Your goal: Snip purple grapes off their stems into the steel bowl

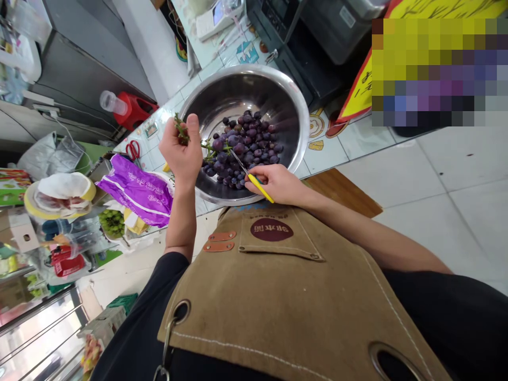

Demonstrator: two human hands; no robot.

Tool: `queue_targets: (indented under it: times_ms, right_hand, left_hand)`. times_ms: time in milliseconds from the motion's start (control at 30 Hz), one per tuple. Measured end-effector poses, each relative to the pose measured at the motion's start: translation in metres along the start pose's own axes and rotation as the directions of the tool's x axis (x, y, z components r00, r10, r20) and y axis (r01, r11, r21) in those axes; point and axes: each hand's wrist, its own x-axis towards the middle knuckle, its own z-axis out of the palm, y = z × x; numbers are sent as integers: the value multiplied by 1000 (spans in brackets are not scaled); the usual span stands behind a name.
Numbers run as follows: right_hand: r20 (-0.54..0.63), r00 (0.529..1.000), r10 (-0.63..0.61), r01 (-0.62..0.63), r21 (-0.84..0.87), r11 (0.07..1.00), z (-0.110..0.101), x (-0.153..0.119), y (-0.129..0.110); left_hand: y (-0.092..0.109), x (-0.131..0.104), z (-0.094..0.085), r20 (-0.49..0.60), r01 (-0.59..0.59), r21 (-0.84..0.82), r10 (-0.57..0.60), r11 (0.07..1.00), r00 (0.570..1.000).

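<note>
A large steel bowl [273, 76] holds many loose dark purple grapes [257, 137]. My left hand [183, 148] is closed around the green stem of a grape bunch [216, 145], over the bowl's left rim. Only a few grapes still hang on the part of the bunch that shows. In my right hand [273, 182], at the near rim, is a pair of small scissors [260, 186] with yellow handles. Their thin metal blades point up and left, at the stems of the bunch. Whether the blades touch a stem I cannot tell.
Left of the bowl lie red-handled scissors [133, 150], a purple bag [137, 190] and green grapes [111, 222]. Behind them stands a red jug [135, 110]. A white scale [220, 18] is at the back, dark equipment [309, 58] at the right, beside a yellow sign [359, 90].
</note>
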Motion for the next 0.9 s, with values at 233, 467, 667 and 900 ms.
queue_targets:
  times_ms: [233,467,667,900]
  right_hand:
    - [4,999,-46,46,-166,985,-9,-16,-10]
    - [-37,996,-83,68,-311,948,-3,-16,-21]
    - [-76,992,-98,61,-382,922,1,-16,-27]
    - [-93,995,-22,-11,-349,937,2,-9,-37]
  left_hand:
    - [-4,5,-3,-113,-49,57,55,997,992]
    - [6,2,-3,-177,36,54,-26,998,984]
    - [14,-4,-1,-206,61,62,-47,996,977]
    - [10,-9,2,-176,47,-9,-48,999,983]
